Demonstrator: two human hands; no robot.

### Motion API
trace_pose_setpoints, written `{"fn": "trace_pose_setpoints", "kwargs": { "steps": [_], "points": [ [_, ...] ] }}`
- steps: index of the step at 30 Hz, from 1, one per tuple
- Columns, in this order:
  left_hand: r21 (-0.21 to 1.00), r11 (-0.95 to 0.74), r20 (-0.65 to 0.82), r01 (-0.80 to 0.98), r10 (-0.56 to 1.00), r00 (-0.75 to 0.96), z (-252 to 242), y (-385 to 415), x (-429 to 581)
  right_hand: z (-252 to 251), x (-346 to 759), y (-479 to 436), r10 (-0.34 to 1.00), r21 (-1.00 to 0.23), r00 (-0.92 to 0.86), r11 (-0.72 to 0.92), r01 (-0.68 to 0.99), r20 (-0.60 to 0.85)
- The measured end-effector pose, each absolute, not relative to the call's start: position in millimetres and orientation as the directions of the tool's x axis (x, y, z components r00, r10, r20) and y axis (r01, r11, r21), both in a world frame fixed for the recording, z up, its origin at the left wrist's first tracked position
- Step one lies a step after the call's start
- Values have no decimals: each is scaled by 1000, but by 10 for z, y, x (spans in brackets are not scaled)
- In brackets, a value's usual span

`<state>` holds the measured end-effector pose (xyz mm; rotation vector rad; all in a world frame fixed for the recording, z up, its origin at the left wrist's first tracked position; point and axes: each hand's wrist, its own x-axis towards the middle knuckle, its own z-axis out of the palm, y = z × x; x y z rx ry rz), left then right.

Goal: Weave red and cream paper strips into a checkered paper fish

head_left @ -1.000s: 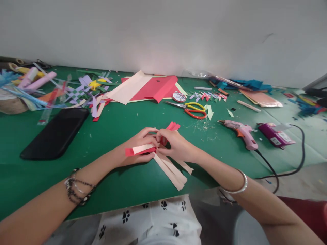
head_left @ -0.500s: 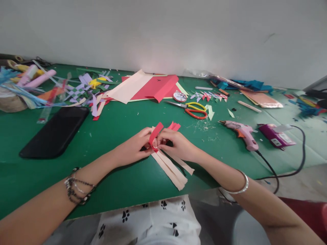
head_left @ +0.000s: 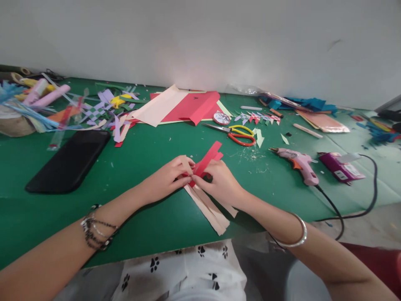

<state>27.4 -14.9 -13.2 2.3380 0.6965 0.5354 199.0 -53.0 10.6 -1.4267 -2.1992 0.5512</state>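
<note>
Several red paper strips and cream paper strips cross between my hands, just above the green table. My left hand pinches the crossing from the left, with a short cream end lying over its fingers. From the other side, my right hand grips the strips, its thumb pressed near the crossing. The red ends point up and away to the right. Long cream ends hang toward the table's front edge, one of them passing under my right hand. The exact folds are hidden by my fingers.
Beyond my hands lie scissors and red and cream sheets. A pink glue gun with a cord and a purple power socket are at right. A black phone and paper scraps are at left.
A red strip that curled upright between my hands now lies flat, pointing away to the right. A short cream end now shows over my left fingers.
</note>
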Motion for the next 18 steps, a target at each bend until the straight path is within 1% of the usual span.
{"fn": "trace_pose_setpoints", "kwargs": {
  "steps": [3, 5, 7, 11, 16, 18],
  "points": [
    [659, -665, 195, 351, 602, 775, -117, -154, 278, 85, 2048, -553, 928, -623, -331, 364, 693, 174],
    [665, -657, 192, 356, 610, 769, -104, -159, 281, 66, 2093, -565, 930, -661, -304, 361, 658, 206],
    [679, -641, 187, 358, 622, 760, -92, -164, 284, 49, 2127, -569, 935, -684, -287, 348, 642, 207],
    [702, -609, 179, 370, 653, 736, -72, -173, 286, 41, 2151, -549, 942, -680, -287, 325, 657, 173],
    [681, -631, 201, 371, 649, 734, -63, -192, 276, 74, 2153, -504, 937, -685, -343, 292, 668, 64],
    [675, -641, 207, 367, 641, 739, -66, -202, 272, 86, 2161, -491, 934, -699, -354, 283, 657, 46]
  ]
}}
